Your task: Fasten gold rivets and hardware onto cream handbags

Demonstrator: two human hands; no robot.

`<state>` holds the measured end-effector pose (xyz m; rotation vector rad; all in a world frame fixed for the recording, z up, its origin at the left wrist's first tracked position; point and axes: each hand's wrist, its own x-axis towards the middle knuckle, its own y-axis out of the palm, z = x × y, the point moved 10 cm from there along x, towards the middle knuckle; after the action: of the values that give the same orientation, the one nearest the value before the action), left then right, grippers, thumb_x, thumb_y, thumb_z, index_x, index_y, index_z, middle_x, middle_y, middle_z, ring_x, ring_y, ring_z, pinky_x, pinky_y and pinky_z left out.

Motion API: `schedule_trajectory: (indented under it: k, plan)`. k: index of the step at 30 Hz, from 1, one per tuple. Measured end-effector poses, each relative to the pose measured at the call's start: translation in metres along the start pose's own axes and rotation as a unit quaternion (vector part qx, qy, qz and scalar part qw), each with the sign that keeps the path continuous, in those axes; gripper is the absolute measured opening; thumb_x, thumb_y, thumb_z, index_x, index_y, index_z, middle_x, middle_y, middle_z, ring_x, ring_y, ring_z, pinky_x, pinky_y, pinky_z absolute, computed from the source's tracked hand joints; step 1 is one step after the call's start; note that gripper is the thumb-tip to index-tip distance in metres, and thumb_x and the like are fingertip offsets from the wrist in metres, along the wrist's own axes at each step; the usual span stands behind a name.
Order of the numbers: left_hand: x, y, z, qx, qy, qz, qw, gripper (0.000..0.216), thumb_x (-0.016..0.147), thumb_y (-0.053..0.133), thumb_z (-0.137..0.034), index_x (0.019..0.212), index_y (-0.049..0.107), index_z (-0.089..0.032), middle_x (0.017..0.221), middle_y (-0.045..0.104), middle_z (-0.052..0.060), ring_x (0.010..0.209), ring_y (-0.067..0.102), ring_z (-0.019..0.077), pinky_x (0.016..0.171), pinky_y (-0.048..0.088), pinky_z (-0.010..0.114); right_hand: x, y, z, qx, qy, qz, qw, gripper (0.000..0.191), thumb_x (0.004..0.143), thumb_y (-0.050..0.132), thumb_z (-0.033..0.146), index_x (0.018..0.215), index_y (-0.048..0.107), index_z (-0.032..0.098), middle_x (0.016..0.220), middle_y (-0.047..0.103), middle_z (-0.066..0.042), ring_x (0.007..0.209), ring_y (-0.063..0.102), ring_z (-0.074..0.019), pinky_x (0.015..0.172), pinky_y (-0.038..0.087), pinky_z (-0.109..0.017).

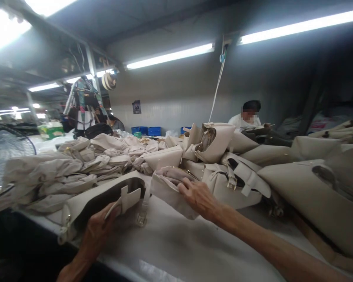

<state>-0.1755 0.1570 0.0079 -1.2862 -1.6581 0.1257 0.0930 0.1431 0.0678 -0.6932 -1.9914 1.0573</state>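
Observation:
My left hand (101,223) is closed on the edge of a beige handbag (100,192), near its tab. That handbag lies at the front of the table with its dark inside showing. A strap with a metal buckle (141,218) hangs from its right end. My right hand (198,196) pinches the top edge of a pale fabric bag lining (172,196), which stands with its gathered opening upward. Beside it, just past my right hand, lies another beige handbag (233,192) with a buckled strap. The fingertips of my left hand are partly hidden by the bag.
Crumpled pale linings (67,172) are heaped at the left. Beige handbags (308,192) are piled at the right and back. A fan (6,164) stands at the far left. A person (248,117) sits behind the pile, and blue bins (147,131) stand by the wall.

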Motion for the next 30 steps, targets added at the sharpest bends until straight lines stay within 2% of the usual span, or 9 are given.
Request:
schedule_trajectory:
  k: [4,9,13,17,20,23,26,28,30]
  plan:
    - [0.018,-0.019,-0.075,-0.025,0.074,0.000,0.997,0.048,0.092,0.040,-0.052,0.104,0.068,-0.014,0.096,0.073,0.007,0.084,0.067,0.0170,0.075,0.050,0.019,-0.051,-0.050,-0.013,-0.060,0.056,-0.028,0.996,0.018,0.095,0.044,0.011,0.102,0.059,0.018,0.114,0.060,-0.011,0.078,0.064,-0.0208,0.054,0.049,-0.028]
    - [0.021,-0.025,-0.144,-0.014,0.139,-0.037,0.990,0.041,0.090,0.046,-0.050,0.101,0.070,-0.018,0.097,0.074,0.006,0.091,0.069,0.0199,0.081,0.054,0.024,-0.109,-0.096,-0.036,-0.130,0.090,-0.062,0.986,0.015,0.091,0.050,0.009,0.099,0.061,0.015,0.139,0.045,-0.022,0.106,0.062,-0.0300,0.070,0.056,-0.035]
    - [-0.007,-0.007,-0.208,-0.050,0.262,-0.032,0.963,0.030,0.093,0.046,-0.038,0.102,0.070,-0.022,0.096,0.075,0.004,0.089,0.070,0.0166,0.079,0.056,0.021,-0.150,-0.116,-0.050,-0.176,0.098,-0.062,0.978,0.014,0.091,0.050,0.009,0.098,0.061,0.015,0.137,0.048,-0.024,0.095,0.067,-0.0271,0.070,0.056,-0.035]
    - [-0.058,0.016,-0.266,-0.103,0.428,-0.006,0.898,0.031,0.095,0.040,-0.030,0.115,0.062,-0.020,0.100,0.073,0.006,0.091,0.069,0.0157,0.079,0.056,0.020,-0.181,-0.131,-0.068,-0.224,0.128,-0.064,0.964,0.019,0.087,0.050,0.005,0.100,0.060,0.016,0.137,0.049,-0.022,0.091,0.067,-0.0273,0.067,0.055,-0.035]
    - [-0.090,0.022,-0.292,-0.126,0.490,0.026,0.862,0.038,0.097,0.036,-0.035,0.124,0.055,-0.017,0.100,0.070,0.010,0.093,0.067,0.0179,0.081,0.056,0.024,-0.194,-0.154,-0.088,-0.213,0.200,-0.084,0.952,0.023,0.084,0.049,0.005,0.103,0.057,0.015,0.133,0.052,-0.020,0.080,0.067,-0.0260,0.055,0.050,-0.032]
    - [-0.107,0.021,-0.307,-0.122,0.490,0.064,0.861,0.040,0.099,0.031,-0.037,0.126,0.051,-0.016,0.100,0.069,0.011,0.092,0.066,0.0191,0.080,0.056,0.027,-0.192,-0.192,-0.093,-0.134,0.240,-0.196,0.941,0.018,0.082,0.050,0.011,0.099,0.053,0.016,0.122,0.057,-0.015,0.075,0.063,-0.0235,0.053,0.046,-0.031]
    - [-0.117,0.026,-0.315,-0.103,0.465,0.125,0.870,0.040,0.100,0.026,-0.035,0.125,0.049,-0.016,0.099,0.068,0.010,0.089,0.066,0.0179,0.077,0.055,0.027,-0.177,-0.225,-0.070,-0.003,0.174,-0.325,0.930,0.010,0.080,0.049,0.014,0.088,0.047,0.020,0.105,0.058,-0.010,0.084,0.059,-0.0229,0.064,0.047,-0.031]
    - [-0.122,0.030,-0.314,-0.079,0.446,0.145,0.880,0.039,0.100,0.023,-0.033,0.125,0.049,-0.017,0.099,0.069,0.009,0.086,0.066,0.0162,0.074,0.055,0.025,-0.162,-0.234,-0.046,0.074,0.118,-0.366,0.920,0.008,0.080,0.048,0.016,0.083,0.043,0.022,0.095,0.054,-0.006,0.084,0.055,-0.0214,0.067,0.047,-0.031]
    - [-0.126,0.029,-0.312,-0.063,0.445,0.134,0.883,0.038,0.100,0.024,-0.030,0.126,0.048,-0.017,0.100,0.069,0.009,0.087,0.066,0.0159,0.074,0.055,0.025,-0.148,-0.233,-0.023,0.120,0.082,-0.376,0.915,0.008,0.082,0.046,0.016,0.081,0.040,0.022,0.089,0.051,-0.005,0.080,0.052,-0.0197,0.066,0.046,-0.031]
